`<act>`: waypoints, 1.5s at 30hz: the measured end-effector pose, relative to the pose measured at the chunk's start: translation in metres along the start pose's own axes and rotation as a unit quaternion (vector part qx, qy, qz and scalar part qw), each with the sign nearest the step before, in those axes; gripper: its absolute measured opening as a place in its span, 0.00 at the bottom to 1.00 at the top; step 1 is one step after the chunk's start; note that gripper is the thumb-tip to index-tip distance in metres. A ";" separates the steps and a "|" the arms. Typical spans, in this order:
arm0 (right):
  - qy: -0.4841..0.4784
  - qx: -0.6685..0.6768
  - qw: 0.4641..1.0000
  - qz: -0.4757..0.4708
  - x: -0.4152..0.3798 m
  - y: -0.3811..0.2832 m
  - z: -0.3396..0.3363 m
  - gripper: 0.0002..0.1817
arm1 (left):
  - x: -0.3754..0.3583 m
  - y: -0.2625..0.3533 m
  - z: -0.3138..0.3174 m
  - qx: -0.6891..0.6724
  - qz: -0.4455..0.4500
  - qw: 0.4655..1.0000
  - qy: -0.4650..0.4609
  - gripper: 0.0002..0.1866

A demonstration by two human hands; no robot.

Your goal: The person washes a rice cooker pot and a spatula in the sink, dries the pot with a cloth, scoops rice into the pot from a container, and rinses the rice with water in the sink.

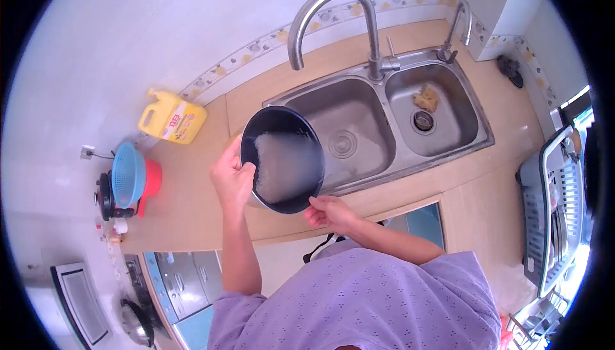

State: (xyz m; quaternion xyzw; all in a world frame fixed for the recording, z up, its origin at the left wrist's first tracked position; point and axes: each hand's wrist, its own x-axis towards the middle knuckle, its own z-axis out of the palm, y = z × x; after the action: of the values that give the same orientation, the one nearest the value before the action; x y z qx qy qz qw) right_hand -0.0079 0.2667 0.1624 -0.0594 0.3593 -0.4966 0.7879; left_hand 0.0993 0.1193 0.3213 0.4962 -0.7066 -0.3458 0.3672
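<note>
A dark round inner pot is held between both hands over the counter's front, left of the sink. Cloudy water with pale grains, which look like rice, lies inside it. The pot is tilted toward the camera. My left hand grips the pot's left rim, thumb on the inside edge. At the lower right rim, my right hand pinches the edge between thumb and fingers. Just right of the pot is the left basin of the steel double sink, under the tall curved faucet.
A yellow jug stands at the wall on the left. Beyond it are a blue colander and a red container. A tan clump lies in the right basin. A grey dish rack stands far right.
</note>
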 end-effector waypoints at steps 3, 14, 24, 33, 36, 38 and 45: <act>0.002 0.004 1.000 0.007 0.000 0.000 -0.001 0.15 | 0.000 -0.001 0.002 -0.031 -0.014 0.999 -0.004 0.30; -0.010 0.018 1.000 0.000 0.004 0.000 -0.002 0.15 | -0.006 0.015 0.003 0.051 -0.006 0.999 0.000 0.29; -0.016 0.027 1.000 -0.005 0.009 -0.002 -0.002 0.15 | -0.004 0.018 0.006 0.102 0.023 0.994 -0.001 0.30; -0.009 0.032 0.999 0.004 0.011 -0.003 -0.002 0.14 | -0.004 0.020 0.010 0.109 0.037 0.993 -0.004 0.29; -0.012 0.033 0.999 0.005 0.014 -0.001 -0.003 0.14 | -0.004 0.020 0.011 0.115 0.041 0.993 -0.004 0.29; -0.016 0.028 0.999 0.001 0.013 -0.003 -0.003 0.14 | -0.005 0.024 0.012 0.120 0.040 0.992 -0.003 0.29; -0.010 0.021 1.000 0.000 0.013 -0.004 0.000 0.15 | -0.005 0.024 0.012 0.155 0.056 0.986 -0.006 0.29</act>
State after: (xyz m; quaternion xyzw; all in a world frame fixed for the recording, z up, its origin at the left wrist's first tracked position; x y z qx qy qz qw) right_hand -0.0078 0.2544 0.1573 -0.0481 0.3412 -0.5035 0.7923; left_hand 0.0793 0.1322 0.3354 0.5048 -0.7805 -0.2140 0.3002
